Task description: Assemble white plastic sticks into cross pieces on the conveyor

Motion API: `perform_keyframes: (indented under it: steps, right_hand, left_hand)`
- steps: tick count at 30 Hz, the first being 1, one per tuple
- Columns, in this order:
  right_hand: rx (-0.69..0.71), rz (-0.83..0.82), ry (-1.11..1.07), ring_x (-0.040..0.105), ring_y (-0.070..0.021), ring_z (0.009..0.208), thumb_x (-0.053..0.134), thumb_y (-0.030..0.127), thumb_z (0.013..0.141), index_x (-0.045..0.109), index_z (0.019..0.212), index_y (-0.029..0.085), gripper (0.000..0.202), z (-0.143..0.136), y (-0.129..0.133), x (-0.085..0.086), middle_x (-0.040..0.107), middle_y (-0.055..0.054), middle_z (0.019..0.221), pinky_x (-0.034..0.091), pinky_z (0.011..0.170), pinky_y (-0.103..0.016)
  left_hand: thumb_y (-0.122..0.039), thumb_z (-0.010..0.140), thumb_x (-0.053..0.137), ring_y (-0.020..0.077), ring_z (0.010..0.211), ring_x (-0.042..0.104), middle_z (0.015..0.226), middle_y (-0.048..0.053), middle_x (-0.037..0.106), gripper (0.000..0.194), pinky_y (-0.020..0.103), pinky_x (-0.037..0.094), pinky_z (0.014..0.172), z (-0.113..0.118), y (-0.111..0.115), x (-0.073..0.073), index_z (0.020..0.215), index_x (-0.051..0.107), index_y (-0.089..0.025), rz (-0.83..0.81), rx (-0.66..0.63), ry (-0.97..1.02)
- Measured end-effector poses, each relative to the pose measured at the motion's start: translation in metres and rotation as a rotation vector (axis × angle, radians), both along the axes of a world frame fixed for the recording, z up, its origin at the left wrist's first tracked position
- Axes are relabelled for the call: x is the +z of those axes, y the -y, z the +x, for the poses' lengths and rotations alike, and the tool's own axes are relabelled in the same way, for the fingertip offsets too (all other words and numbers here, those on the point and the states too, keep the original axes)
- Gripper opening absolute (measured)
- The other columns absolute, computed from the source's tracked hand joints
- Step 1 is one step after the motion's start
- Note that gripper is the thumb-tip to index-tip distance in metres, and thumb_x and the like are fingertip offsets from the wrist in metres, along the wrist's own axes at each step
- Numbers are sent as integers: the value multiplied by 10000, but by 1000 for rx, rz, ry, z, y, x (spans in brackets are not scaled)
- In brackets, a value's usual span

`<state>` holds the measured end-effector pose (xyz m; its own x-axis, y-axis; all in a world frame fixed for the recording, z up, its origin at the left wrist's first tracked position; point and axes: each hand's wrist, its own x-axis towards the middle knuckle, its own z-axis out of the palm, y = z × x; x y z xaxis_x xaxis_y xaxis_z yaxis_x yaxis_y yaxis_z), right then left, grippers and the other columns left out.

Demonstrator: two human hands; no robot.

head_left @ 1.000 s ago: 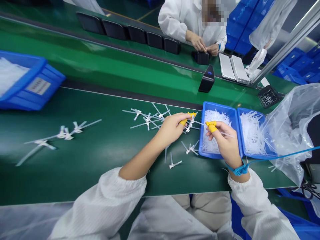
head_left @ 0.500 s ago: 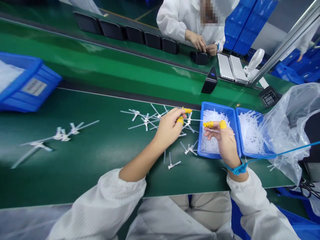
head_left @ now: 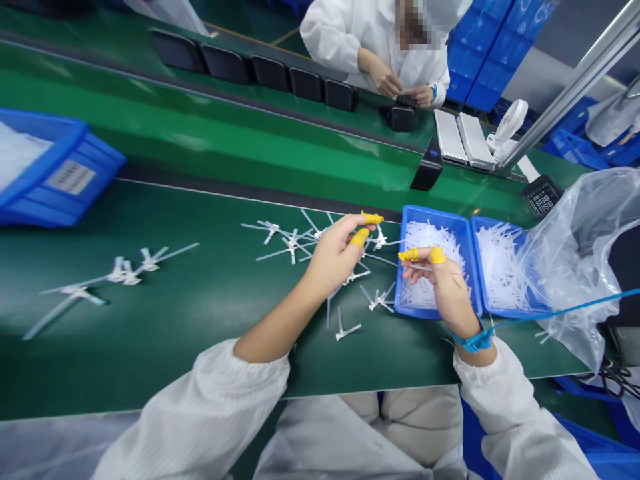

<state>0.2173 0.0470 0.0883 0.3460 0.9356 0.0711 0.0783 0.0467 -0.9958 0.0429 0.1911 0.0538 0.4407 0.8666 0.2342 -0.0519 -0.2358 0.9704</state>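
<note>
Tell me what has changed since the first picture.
The left hand has parted its finger and thumb, which were closed near the white connectors. The right hand has eased slightly left, its thumb now lifted off its forefinger. The black box has moved right along the green belt. The two small blue bins stayed put.

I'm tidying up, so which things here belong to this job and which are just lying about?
Part of the job, apparently:
white connector pieces
thin strips
two small blue bins

Probably just lying about:
display unit
black upright case
white fan
</note>
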Motion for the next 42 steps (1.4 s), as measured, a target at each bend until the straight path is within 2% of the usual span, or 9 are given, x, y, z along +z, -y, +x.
perform_keyframes:
  steps: [3, 8, 14, 18, 24, 27, 30, 36, 42]
  right_hand:
    - [2, 0, 6, 769, -235, 822, 542, 860, 1029, 800, 1072, 229, 684, 1, 0, 0, 841, -96, 1023, 618, 725, -384]
    - [5, -4, -21, 762, -227, 810, 575, 862, 1013, 812, 1052, 228, 678, 0, -1, 0, 847, -97, 1039, 612, 703, -372]
    - [19, 25, -39, 755, -216, 827, 601, 818, 1036, 822, 1063, 227, 631, -1, 1, 0, 844, -86, 1058, 600, 723, -363]
    - [18, 11, -19, 745, -224, 826, 580, 833, 1036, 821, 1066, 225, 655, 0, 1, 1, 835, -87, 1033, 595, 724, -375]
    - [38, 19, -42, 750, -225, 841, 604, 801, 1049, 841, 1095, 239, 611, 1, 2, -1, 840, -79, 1064, 584, 739, -376]
    - [40, 23, -27, 742, -229, 847, 579, 781, 1071, 844, 1107, 250, 594, 2, 3, -2, 836, -77, 1067, 591, 752, -385]
    - [51, 39, -15, 745, -231, 879, 580, 761, 1081, 841, 1125, 263, 564, 4, 4, -2, 814, -70, 1090, 605, 772, -385]
    - [219, -22, 102, 750, -252, 1119, 499, 701, 1141, 862, 1189, 294, 548, 4, 8, 7, 747, -80, 1390, 639, 870, -386]
    - [161, -34, 94, 754, -261, 1141, 581, 740, 1091, 859, 1200, 300, 532, 6, 6, 6, 685, -83, 1526, 658, 850, -383]
  left_hand:
    - [-224, 921, 687, 88, 526, 506, 1184, 97, 807, 361, 247, 390, 463, 0, 2, 1, 1261, 805, -225, -59, -6, 46]
    - [-243, 966, 678, 68, 491, 470, 1205, 94, 818, 329, 251, 399, 459, -1, 4, 5, 1270, 803, -226, -40, 33, 112]
    - [-182, 915, 713, 45, 478, 452, 1176, 74, 815, 298, 210, 372, 429, -3, -5, 4, 1195, 806, -222, -38, 200, 201]
    - [-145, 883, 716, 48, 500, 474, 1190, 62, 799, 322, 199, 394, 431, -4, -13, 0, 1177, 808, -238, -24, 264, 262]
    - [-195, 955, 751, 44, 493, 475, 1160, 53, 782, 166, 203, 371, 413, -4, -18, 3, 1110, 773, -247, 16, 378, 385]
    - [-234, 1002, 737, 44, 485, 489, 1139, 51, 790, 117, 204, 380, 417, -3, -12, 7, 1116, 756, -251, 54, 328, 410]
    - [-225, 1023, 690, 35, 455, 489, 1123, 52, 806, 129, 199, 395, 424, -1, -2, 9, 1138, 748, -227, 110, 200, 330]
    - [-119, 992, 583, 42, 491, 573, 1167, 74, 823, 265, 201, 484, 515, 4, 13, 3, 1198, 739, -178, 121, -36, 130]
    - [-223, 1053, 612, 23, 464, 538, 1136, 78, 803, 188, 197, 438, 483, 13, 20, 0, 1192, 728, -174, -30, -200, 298]
